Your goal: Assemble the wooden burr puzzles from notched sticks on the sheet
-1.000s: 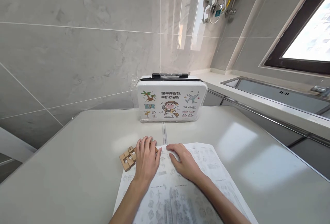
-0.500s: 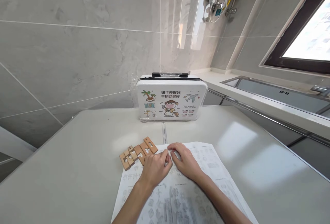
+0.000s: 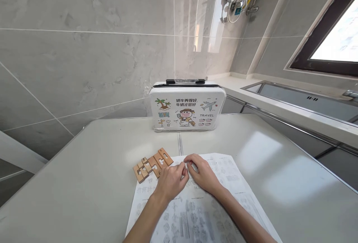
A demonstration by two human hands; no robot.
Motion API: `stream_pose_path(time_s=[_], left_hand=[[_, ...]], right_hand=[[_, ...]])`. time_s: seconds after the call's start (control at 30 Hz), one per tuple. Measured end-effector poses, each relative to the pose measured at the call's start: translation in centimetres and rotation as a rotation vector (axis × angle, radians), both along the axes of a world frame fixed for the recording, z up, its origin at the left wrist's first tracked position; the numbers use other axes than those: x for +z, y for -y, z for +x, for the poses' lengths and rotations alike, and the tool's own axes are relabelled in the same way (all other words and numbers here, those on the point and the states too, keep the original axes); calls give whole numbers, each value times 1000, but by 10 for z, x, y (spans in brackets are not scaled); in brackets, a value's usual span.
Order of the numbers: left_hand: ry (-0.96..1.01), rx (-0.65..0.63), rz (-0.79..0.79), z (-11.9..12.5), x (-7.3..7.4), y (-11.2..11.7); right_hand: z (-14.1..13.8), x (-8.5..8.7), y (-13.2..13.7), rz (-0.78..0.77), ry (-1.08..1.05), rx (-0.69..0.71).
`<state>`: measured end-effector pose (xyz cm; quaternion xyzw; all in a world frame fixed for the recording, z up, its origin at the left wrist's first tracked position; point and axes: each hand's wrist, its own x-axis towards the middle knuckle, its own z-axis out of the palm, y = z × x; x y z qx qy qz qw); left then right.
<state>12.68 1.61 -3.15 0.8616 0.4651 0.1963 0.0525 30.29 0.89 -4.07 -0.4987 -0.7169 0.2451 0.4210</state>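
A row of small wooden blocks [image 3: 152, 163] is laid on a smooth, pale table [image 3: 92, 168]. The blocks are light tan, squared and notched, some with slots cut through them, and they are set side by side in a slanted line. Their near ends are seen to touch or overlap the top left corner of a printed sheet of paper [image 3: 237, 183]. The sheet is thin, white and flat, and it is covered with small grey diagrams.

Both hands are rested on the upper part of the sheet. The left hand [image 3: 170, 181] is loosely curled, with its knuckles raised. The right hand [image 3: 204, 174] is bent the same way, and the fingertips of the two are brought together near the sheet's top edge. Whether anything small is pinched between them cannot be told. The blocks are found just beside the left hand, to its left and slightly beyond it. They are not touched by it, and they are farther from the right hand.

At the back of the table a glossy white case [image 3: 187, 109] with rounded corners, a black handle and cartoon prints is stood upright against a grey tiled wall [image 3: 84, 49]. A steel sink [image 3: 302, 99] is set into the counter at the right.
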Motion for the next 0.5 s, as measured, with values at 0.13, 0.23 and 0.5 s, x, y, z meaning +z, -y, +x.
stream_pose_path(time_s=[0.13,0.23,0.5], left_hand=[[1,-46,-9,0,1,0],[0,-56,-11,1,1,-1],[-3,-55,-24,1,2,-1]], right_hand=[[0,1,0,-6,-1,-3],[1,0,1,-10,1,-6],[1,-3,-1,-15,29,-23]])
